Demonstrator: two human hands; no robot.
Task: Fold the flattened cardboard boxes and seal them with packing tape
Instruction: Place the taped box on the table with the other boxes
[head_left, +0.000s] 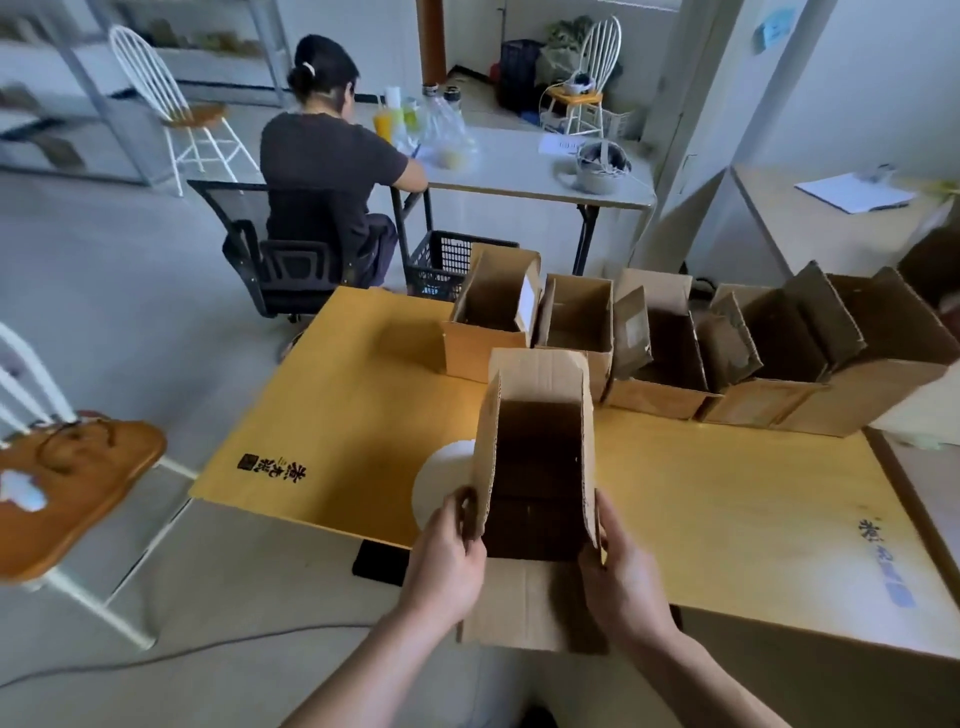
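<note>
An opened-up cardboard box stands at the near edge of the yellow table, its top flaps up and its inside dark. My left hand grips the box's left side flap with thumb and curled fingers. My right hand grips the right side flap the same way. A white roll, which looks like the packing tape, lies on the table just left of the box, partly hidden behind it.
Several open folded boxes stand in a row along the table's far side. A person sits at a grey table beyond, next to a black crate. A wooden-seat chair stands at left.
</note>
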